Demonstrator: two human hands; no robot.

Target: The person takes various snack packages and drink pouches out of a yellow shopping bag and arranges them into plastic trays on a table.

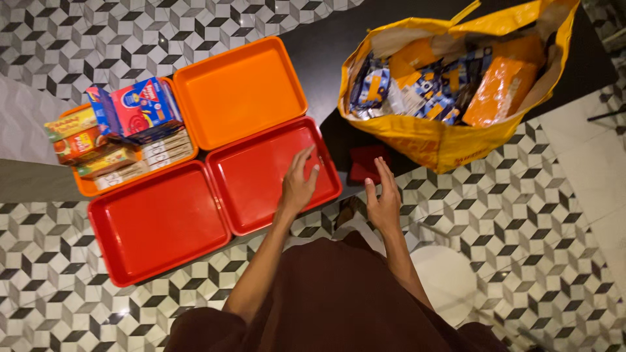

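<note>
My left hand (297,184) rests open on the right part of a red tray (261,171), fingers spread. My right hand (383,197) hovers open over the patterned floor just right of that tray, holding nothing. A large yellow bag (437,140) stands beyond my right hand, full of blue, white and orange packets (430,85). A second red tray (156,221) lies to the left and an orange tray (238,91) lies behind. A further orange tray (88,186) at far left carries a stack of boxes and packets (124,127).
The four trays sit edge to edge on a black-and-white patterned tile floor (521,215). A dark strip of floor (326,45) runs under the bag. A small red object (366,163) lies between the tray and the bag. My brown clothing (339,306) fills the bottom.
</note>
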